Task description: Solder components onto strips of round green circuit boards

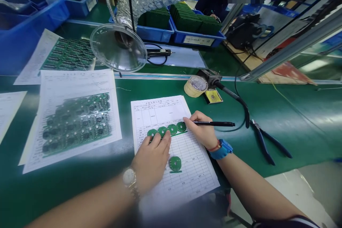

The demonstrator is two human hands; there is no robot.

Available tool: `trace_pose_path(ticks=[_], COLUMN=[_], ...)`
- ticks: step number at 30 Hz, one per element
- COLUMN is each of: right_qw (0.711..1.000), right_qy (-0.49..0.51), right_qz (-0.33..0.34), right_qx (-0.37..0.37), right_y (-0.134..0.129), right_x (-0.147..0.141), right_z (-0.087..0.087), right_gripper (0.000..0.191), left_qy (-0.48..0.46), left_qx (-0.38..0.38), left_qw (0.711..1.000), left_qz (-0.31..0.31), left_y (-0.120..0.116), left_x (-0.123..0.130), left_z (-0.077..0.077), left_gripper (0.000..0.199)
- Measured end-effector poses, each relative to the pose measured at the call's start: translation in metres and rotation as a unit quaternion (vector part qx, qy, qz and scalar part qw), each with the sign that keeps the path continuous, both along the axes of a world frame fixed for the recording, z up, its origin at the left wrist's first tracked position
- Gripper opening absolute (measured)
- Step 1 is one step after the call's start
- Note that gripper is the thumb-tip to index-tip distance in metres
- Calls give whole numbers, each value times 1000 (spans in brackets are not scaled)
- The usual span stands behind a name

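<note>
On a printed form (201, 169) lies a strip of round green circuit boards (172, 129), several joined in a row. My left hand (153, 158) rests flat with its fingertips on the left part of that strip, partly covering it. At the strip's right end, the fingertips of my right hand (201, 130) touch or nearly touch the last board. A black pen (216, 123) is tucked in my right hand and sticks out to the right. Below the strip sits a single round circuit board (175, 164) with a thin green sliver under it.
Left, circuit boards (88, 124) lie on papers. Cutters (267, 140), a tape roll (196, 86) and a soldering iron holder (211, 77) are to the right. Behind are a fume funnel (119, 48), an electric screwdriver (159, 52), blue bins (197, 39) and another person (210, 3).
</note>
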State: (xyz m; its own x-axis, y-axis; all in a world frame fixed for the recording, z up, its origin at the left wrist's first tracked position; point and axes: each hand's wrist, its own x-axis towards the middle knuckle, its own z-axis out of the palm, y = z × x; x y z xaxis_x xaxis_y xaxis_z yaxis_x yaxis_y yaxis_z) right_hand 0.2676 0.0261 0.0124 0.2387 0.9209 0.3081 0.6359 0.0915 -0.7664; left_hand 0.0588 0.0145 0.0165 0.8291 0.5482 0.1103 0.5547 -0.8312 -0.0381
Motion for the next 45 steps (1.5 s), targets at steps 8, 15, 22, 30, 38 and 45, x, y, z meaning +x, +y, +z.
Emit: trace_pose_path(ticks=[8,15,22,30,38,45], right_qw=[1000,1000,1000,997,995,996], right_qy=[-10,-10,6,61,92,90], right_qz=[10,23,7,-38,-29,-21], right_qx=[-9,-16,-16,5,13,19], right_y=[0,1,1,3,4,3], right_x=[-1,0,0,5,5,5], right_z=[-1,-1,-1,-3,-5,-2], right_gripper=[30,31,30,31,29,28], left_qy=[17,22,15,-79,-86,-96], left_qx=[2,4,-2,37,18,24], left_qw=[1000,1000,1000,996,990,991], left_qz=[-9,-12,-9,-24,-107,-94], left_y=[0,-1,0,-12,-43,-27], left_x=[-1,-1,0,-5,-9,-5], left_z=[0,-1,-1,7,4,0], left_gripper=[43,43,43,35,35,37])
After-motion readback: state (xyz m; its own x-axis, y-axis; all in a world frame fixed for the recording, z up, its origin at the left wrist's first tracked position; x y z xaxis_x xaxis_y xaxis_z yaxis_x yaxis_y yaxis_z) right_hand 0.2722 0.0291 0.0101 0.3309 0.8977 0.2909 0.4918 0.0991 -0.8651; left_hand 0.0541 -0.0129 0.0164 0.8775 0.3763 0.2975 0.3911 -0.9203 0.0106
